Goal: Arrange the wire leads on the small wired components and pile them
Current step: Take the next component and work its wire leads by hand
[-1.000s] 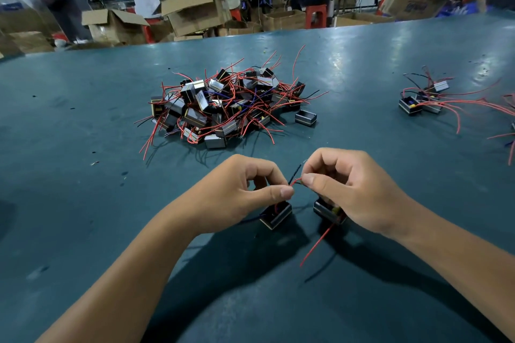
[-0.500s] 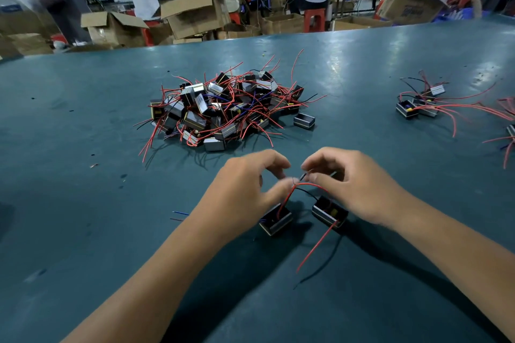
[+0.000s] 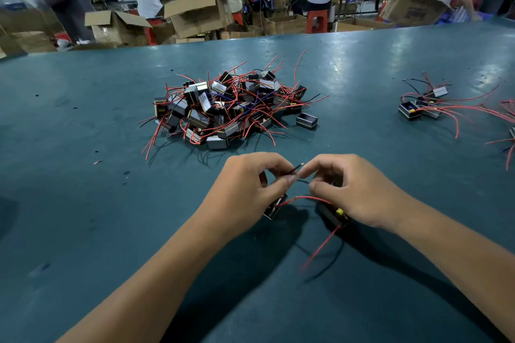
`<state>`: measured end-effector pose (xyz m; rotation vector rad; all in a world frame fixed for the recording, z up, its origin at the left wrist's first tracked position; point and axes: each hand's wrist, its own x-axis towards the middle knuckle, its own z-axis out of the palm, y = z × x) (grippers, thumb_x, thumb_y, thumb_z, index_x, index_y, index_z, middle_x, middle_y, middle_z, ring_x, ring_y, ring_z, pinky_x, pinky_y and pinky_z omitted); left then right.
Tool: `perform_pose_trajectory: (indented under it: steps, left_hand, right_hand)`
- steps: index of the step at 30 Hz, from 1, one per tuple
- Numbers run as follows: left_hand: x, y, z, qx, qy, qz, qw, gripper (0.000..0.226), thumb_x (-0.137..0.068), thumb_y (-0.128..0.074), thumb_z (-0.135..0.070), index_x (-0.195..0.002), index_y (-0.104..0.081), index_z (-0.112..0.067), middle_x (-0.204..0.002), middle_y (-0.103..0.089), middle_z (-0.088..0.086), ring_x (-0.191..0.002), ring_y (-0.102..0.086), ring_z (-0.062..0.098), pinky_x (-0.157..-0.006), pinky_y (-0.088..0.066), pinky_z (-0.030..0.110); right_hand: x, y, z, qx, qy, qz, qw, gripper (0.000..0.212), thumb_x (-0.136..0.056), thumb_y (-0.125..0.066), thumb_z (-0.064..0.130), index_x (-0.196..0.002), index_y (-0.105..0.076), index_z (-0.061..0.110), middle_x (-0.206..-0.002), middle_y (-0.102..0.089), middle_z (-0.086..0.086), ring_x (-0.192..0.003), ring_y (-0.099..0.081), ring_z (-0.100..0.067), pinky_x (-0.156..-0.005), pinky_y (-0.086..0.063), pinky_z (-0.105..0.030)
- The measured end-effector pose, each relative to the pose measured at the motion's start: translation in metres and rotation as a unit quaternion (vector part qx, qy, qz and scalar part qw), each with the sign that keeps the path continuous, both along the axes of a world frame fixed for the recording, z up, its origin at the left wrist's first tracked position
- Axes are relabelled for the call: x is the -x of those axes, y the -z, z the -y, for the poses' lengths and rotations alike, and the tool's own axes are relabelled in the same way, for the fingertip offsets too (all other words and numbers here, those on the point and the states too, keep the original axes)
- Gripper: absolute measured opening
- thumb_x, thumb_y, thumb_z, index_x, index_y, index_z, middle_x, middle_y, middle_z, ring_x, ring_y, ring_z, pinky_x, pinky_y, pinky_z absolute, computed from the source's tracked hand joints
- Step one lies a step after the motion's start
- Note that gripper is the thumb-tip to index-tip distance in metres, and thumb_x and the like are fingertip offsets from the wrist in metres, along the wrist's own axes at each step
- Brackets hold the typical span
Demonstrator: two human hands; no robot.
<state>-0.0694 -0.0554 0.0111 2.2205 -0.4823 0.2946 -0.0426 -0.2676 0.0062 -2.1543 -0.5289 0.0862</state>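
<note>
Two small black box components lie on the teal table in front of me. My left hand [image 3: 250, 192] covers most of the left component [image 3: 274, 210] and pinches its black lead between thumb and fingertips. My right hand [image 3: 359, 192] hides part of the right component [image 3: 334, 216], which shows a yellow tab, and pinches wire ends close to the left fingertips. A red lead [image 3: 303, 198] arcs between the two components. Another red lead [image 3: 320, 249] and a black one trail toward me from the right component.
A big tangled heap of components with red leads [image 3: 225, 108] sits beyond my hands, one loose component [image 3: 306, 120] at its right edge. A smaller group with leads laid out [image 3: 423, 106] lies at the far right. Cardboard boxes and people stand behind the table.
Both hands have lowered closer to the two components and their fingertips have come together on the wire ends. The red lead now arcs between the components.
</note>
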Motion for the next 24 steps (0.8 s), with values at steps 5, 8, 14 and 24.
perform_pose_trajectory:
  steps: [5,8,14,24]
  left_hand:
    - [-0.002,0.0,-0.001,0.043,-0.008,-0.056,0.997,0.012,-0.094,-0.07,-0.033,-0.085,-0.074,-0.026,-0.069,-0.067,-0.014,-0.055,-0.057,0.009,-0.056,-0.046,0.025]
    - [-0.002,0.002,0.002,0.055,-0.012,-0.066,0.996,0.018,-0.095,-0.067,-0.036,-0.084,-0.075,-0.024,-0.071,-0.069,0.001,-0.066,-0.063,0.025,-0.062,-0.049,0.035]
    - [-0.002,0.003,0.004,0.083,0.004,-0.088,0.993,0.007,-0.098,-0.064,-0.029,-0.095,-0.07,-0.03,-0.072,-0.068,0.001,-0.061,-0.06,0.01,-0.059,-0.05,0.028]
    - [0.0,0.0,0.006,0.112,0.033,-0.093,0.989,0.019,-0.101,-0.052,-0.028,-0.092,-0.068,-0.022,-0.07,-0.069,-0.002,-0.059,-0.062,0.013,-0.063,-0.053,0.036]
  right_hand:
    - [0.001,-0.003,0.003,-0.007,0.025,0.015,1.0,0.011,-0.096,-0.06,0.033,-0.09,-0.068,0.029,-0.059,-0.06,0.002,-0.051,-0.051,-0.006,-0.054,-0.041,-0.021]
    - [0.004,-0.004,-0.001,-0.088,0.035,-0.021,0.995,0.011,-0.097,-0.062,0.02,-0.088,-0.068,0.02,-0.066,-0.068,0.0,-0.058,-0.064,-0.006,-0.056,-0.047,-0.012]
    - [0.004,-0.005,-0.007,-0.163,0.069,-0.06,0.982,0.015,-0.094,-0.062,0.011,-0.083,-0.068,0.017,-0.063,-0.066,-0.002,-0.057,-0.059,-0.023,-0.053,-0.049,-0.027]
    - [0.013,-0.008,-0.017,-0.258,0.077,-0.095,0.958,0.017,-0.098,-0.055,0.006,-0.091,-0.069,0.012,-0.061,-0.059,-0.002,-0.055,-0.055,-0.014,-0.044,-0.041,-0.021]
